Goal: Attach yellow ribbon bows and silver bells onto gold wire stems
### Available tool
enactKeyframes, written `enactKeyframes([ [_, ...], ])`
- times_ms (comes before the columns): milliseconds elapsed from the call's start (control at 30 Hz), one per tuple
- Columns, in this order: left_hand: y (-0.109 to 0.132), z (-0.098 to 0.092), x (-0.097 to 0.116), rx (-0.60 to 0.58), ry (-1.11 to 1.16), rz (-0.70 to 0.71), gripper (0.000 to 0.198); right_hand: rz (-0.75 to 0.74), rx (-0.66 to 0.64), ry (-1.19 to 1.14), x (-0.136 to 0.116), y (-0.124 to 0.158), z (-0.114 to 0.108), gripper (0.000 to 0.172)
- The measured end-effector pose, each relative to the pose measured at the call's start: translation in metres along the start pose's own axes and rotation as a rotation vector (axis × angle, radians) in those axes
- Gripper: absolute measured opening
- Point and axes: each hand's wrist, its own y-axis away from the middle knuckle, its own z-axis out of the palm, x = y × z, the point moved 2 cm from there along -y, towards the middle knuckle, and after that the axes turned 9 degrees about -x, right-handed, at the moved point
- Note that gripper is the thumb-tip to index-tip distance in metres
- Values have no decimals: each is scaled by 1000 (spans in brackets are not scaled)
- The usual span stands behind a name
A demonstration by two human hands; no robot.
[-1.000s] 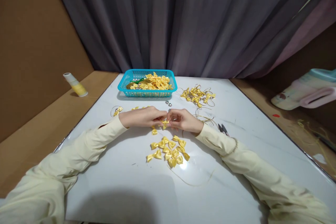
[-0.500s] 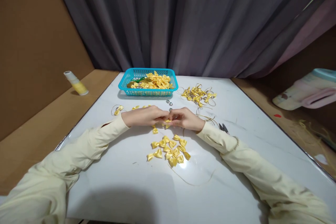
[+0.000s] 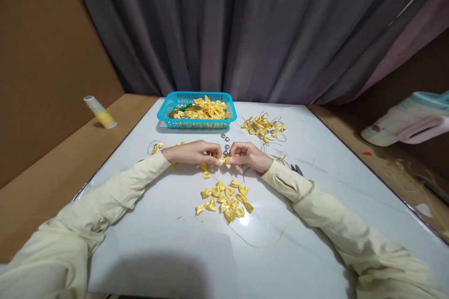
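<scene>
Between my two hands is a small yellow satin bow [image 3: 225,161], pinched at its left end by my left hand [image 3: 196,153] and at its right end by my right hand [image 3: 250,157]. Both hands have their fingers closed on it, just above the white table [image 3: 147,243]. A thin cord [image 3: 245,174] hangs below the right fingers; whether it joins the bow I cannot tell. Several silver beads [image 3: 225,147] lie just behind the hands. Nearer to me is a loose pile of yellow bows [image 3: 229,200], and another single bow [image 3: 205,171] lies beneath my left hand.
A blue basket [image 3: 196,124] of yellow bows stands at the back. To its right lies a heap of bows with cord loops [image 3: 263,126]. Scissors [image 3: 296,168] lie by my right forearm. A yellow thread spool [image 3: 101,112] is on the left; a jug [image 3: 407,119] stands right.
My hands have drawn slightly apart, and the bow between them now shows more fully. The silver beads behind are more visible. The view has shifted a little.
</scene>
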Motion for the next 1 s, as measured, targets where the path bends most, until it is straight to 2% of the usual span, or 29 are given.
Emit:
enactKeyframes([
  [267, -2, 0, 1, 102, -38, 7, 21, -42, 33, -74, -1, -1, -1, 27],
  [467, -5, 4, -4, 60, -10, 4, 31, 42, -36, -67, 1, 0, 4, 26],
  [1000, -1, 1, -12, -4, 95, 24, 28, 100, -71, -54, 5, 0, 6, 26],
])
